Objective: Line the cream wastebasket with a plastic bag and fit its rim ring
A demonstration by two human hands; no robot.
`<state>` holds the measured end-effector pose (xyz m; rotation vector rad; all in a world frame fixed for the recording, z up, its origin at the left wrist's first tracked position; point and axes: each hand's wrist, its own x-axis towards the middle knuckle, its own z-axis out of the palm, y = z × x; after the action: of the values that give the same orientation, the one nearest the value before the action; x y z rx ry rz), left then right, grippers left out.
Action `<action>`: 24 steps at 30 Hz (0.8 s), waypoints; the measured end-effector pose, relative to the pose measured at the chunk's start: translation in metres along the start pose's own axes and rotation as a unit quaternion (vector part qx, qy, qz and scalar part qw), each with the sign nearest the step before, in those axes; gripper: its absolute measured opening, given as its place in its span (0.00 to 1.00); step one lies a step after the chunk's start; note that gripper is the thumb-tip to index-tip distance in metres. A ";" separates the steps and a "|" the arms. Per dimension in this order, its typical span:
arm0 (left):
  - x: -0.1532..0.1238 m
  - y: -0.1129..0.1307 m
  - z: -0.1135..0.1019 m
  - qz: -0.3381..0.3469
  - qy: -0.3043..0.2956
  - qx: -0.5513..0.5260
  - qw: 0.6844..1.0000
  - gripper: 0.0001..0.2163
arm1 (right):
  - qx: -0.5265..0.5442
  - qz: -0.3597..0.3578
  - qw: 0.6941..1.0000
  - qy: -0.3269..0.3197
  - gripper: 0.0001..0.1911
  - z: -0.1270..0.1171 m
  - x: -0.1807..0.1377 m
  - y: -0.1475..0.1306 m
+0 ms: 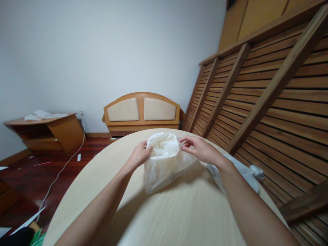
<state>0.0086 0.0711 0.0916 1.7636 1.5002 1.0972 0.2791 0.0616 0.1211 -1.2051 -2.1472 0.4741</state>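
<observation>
A clear, whitish plastic bag (160,174) sits near the far edge of a round, pale wooden table (102,184), almost in the middle from side to side. Its top is open and makes a round mouth, and its sides are wrinkly. Some white stuff shows inside the mouth, but it is too hard to see what it is. The left hand (140,153) is at the left side of the mouth, with its thumb and fingers pinched on the rim of the bag. The right hand (197,147) is at the other side of the mouth. Its fingers are bent, with a little gap between the thumb and the pointing finger, and I cannot tell if the tips are squeezing the thin plastic. Another plastic bag (243,171) lies on the table by the right arm, partly behind it, with a bunched-up end near the table's edge. Past the table, a wooden headboard (141,108) with two cream pads stands by the pale wall (143,44). A big slatted wooden frame (266,112) leans on the right. On the left, a low brown cabinet (63,136) has white sheets on top, and a long cord (60,173) runs over the dark red floor (96,147).
</observation>
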 end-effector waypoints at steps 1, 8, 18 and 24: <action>0.000 0.000 0.001 0.005 -0.002 0.000 1.000 0.16 | -0.024 0.014 1.000 0.004 0.13 -0.001 -0.001 0.005; -0.006 0.005 0.011 0.043 -0.015 0.001 0.999 0.15 | -0.110 0.071 0.989 0.067 0.13 -0.010 -0.005 -0.008; -0.019 0.015 0.020 0.099 -0.063 0.029 0.993 0.14 | -0.100 0.085 0.989 0.069 0.15 0.004 -0.001 -0.025; -0.022 0.012 0.019 0.077 -0.096 0.010 0.992 0.23 | -0.136 0.078 0.987 0.044 0.15 0.002 -0.004 -0.033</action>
<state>0.0300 0.0491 0.0875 1.9659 1.2820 0.9576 0.2587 0.0410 0.1372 -1.5235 -2.0995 0.1903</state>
